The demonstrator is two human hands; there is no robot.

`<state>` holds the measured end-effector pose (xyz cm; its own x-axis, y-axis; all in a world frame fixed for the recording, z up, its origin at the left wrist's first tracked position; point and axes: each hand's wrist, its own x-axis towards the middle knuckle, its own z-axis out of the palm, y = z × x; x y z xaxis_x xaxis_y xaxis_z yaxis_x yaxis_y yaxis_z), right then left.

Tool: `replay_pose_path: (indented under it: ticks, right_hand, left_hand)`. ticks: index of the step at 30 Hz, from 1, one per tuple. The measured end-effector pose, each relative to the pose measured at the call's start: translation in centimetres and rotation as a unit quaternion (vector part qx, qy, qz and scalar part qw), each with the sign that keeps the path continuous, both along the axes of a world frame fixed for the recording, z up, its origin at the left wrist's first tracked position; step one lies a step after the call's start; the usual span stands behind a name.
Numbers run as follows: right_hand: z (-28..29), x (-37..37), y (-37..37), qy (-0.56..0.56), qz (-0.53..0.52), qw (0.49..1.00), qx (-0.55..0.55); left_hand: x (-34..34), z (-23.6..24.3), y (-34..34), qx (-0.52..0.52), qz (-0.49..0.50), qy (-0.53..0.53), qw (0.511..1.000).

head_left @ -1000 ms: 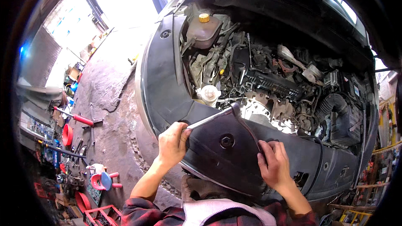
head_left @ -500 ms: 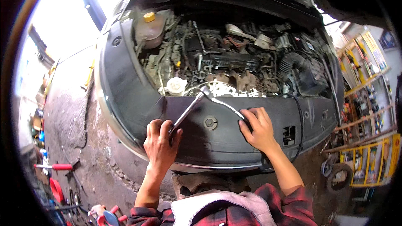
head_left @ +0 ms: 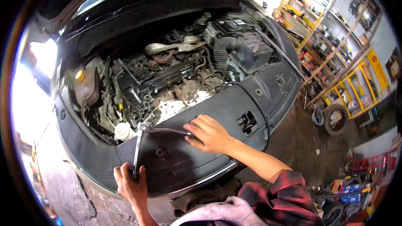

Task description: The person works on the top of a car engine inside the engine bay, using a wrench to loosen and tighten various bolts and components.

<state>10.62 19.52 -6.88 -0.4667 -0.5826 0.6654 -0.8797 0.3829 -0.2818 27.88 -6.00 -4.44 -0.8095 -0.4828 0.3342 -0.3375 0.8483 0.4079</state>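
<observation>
I look down into a car's open engine bay [head_left: 167,79] over its black front panel [head_left: 217,113]. My left hand [head_left: 130,184] grips the lower end of a long metal wrench [head_left: 137,148] that runs up to the panel's top edge. My right hand [head_left: 209,134] lies palm down on the panel, its fingertips on a thin metal rod [head_left: 167,130] that meets the wrench head near a white reservoir cap [head_left: 122,130]. A yellow cap [head_left: 80,75] tops a translucent tank at the left of the bay.
The raised hood [head_left: 159,0] arches over the bay. Yellow shelving [head_left: 347,71] with parts stands at the right, a tyre [head_left: 335,119] leaning below it. Red tool carts and clutter [head_left: 364,171] fill the lower right. The stained concrete floor [head_left: 305,146] spreads around the car.
The view has swung left and tilted, so the car now sits left of centre. My left hand has slid lower on the wrench; my right hand has moved left along the panel.
</observation>
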Motion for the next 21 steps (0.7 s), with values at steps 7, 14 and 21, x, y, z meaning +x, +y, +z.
replay_pose_path:
  ticks: [7,14,21]
  right_hand:
    - [-0.6,-0.3,-0.1,0.089,-0.009,0.995,-0.052]
    - [-0.4,1.5,0.4,-0.033,0.001,0.998,0.045]
    - [-0.4,0.3,0.0,-0.128,-0.09,0.987,0.038]
  left_hand:
    - [-0.5,0.1,-0.8,0.062,0.006,-0.002,0.998]
    - [12.8,-3.9,-2.4,0.272,0.186,0.314,0.89]
    - [35.8,-20.3,2.0,0.335,0.476,0.135,0.802]
